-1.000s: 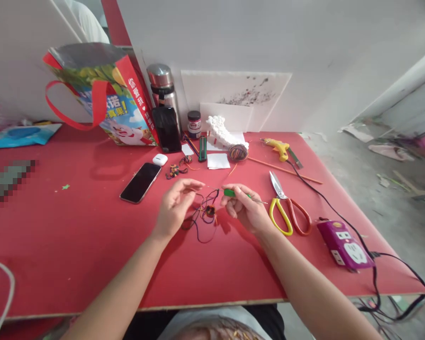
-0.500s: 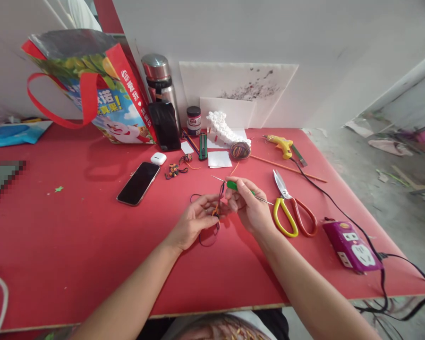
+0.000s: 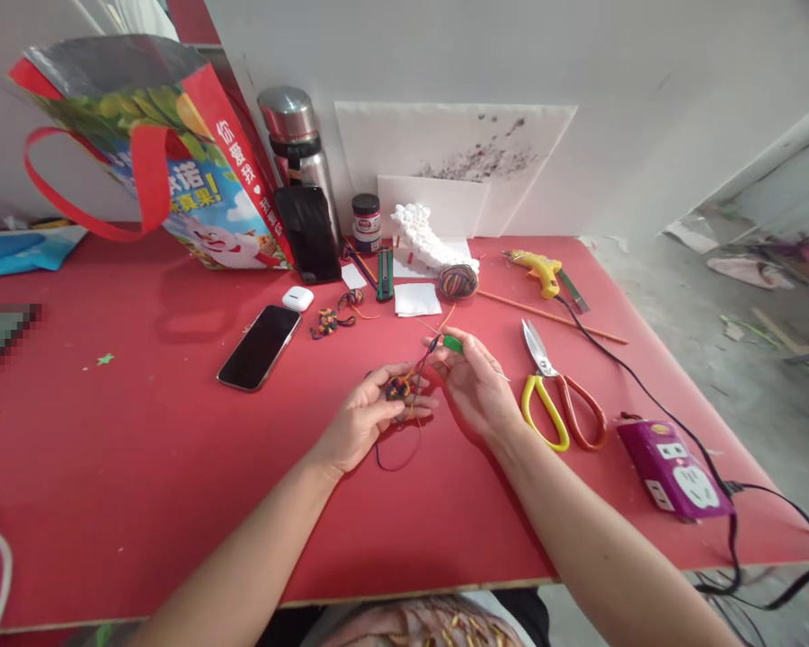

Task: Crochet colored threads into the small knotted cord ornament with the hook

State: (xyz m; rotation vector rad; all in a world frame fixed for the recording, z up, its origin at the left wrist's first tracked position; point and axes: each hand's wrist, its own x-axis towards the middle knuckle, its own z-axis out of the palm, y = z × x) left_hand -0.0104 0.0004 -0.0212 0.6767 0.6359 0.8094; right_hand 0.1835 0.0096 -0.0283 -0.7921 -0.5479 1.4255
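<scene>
My left hand (image 3: 368, 413) holds a small multicoloured crochet piece (image 3: 398, 388) between thumb and fingers. A loop of dark yarn (image 3: 404, 467) hangs below it. In my right hand (image 3: 478, 382) is a crochet hook with a green grip (image 3: 452, 344), its thin metal end sticking out past the palm. Yarn runs from the piece up to the fingers of my right hand, and an orange strand leads back toward a variegated yarn ball (image 3: 457, 281). Behind my hands lies another small crocheted piece (image 3: 327, 322) with loose yarn ends.
Scissors (image 3: 543, 382) lie right of my right hand, near a purple power socket (image 3: 674, 469) with a black cable. A yellow glue gun (image 3: 537, 271) and a thin stick (image 3: 559, 317) are behind. At left are a phone (image 3: 260, 348), an earbud case (image 3: 297, 298) and a shopping bag (image 3: 175, 171).
The crochet piece has turned into fuller view on my left fingers. My right hand has tilted, with its palm showing more, and yarn now stretches between both hands. The view has shifted slightly.
</scene>
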